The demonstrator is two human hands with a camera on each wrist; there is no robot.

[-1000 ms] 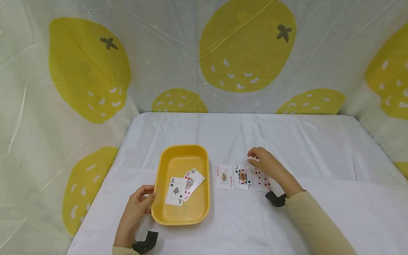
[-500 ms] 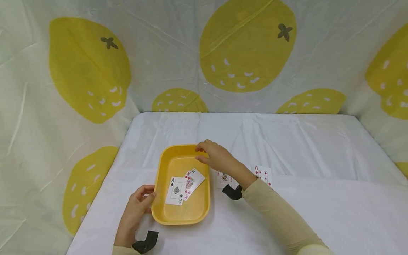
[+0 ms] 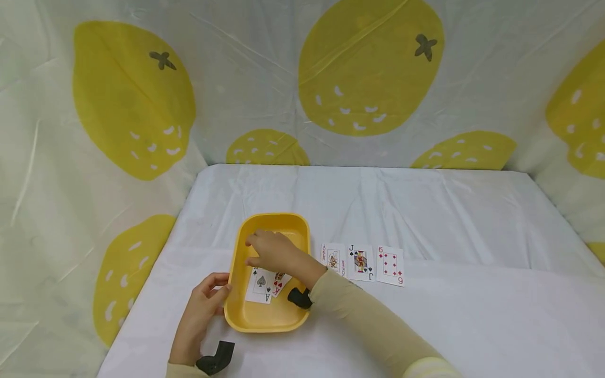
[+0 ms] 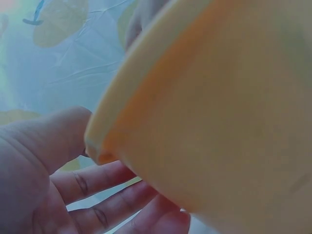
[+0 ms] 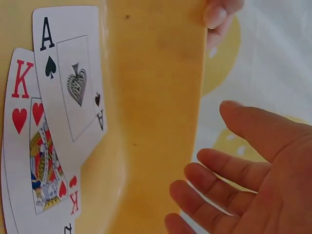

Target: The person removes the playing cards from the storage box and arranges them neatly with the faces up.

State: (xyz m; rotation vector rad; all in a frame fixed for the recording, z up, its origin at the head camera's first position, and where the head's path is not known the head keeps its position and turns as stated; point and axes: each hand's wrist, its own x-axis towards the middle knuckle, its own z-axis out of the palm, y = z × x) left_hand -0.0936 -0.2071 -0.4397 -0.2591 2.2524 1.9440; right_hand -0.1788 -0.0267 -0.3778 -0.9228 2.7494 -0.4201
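A yellow plastic tray (image 3: 267, 325) lies on the white cloth, with an ace of spades (image 3: 258, 286) and a king of hearts (image 3: 281, 283) in it. The right wrist view also shows the corner of a queen under the king. My left hand (image 3: 200, 310) holds the tray's left rim, thumb at the edge and fingers against the outer wall in the left wrist view. Over the tray reaches my right hand (image 3: 273, 253), its fingers loosely bent and apart with nothing between them; it hides part of the cards. The ace of spades (image 5: 70, 83) shows plainly in the right wrist view.
Right of the tray, a joker (image 3: 333, 256), a jack of spades (image 3: 361, 262) and a six of diamonds (image 3: 390, 265) lie face up in a row. A lemon-print curtain (image 3: 246, 79) rises behind and at the sides of the table.
My right hand has swept left from above the six of diamonds, across the row of cards, to over the tray. The left hand has stayed at the rim.
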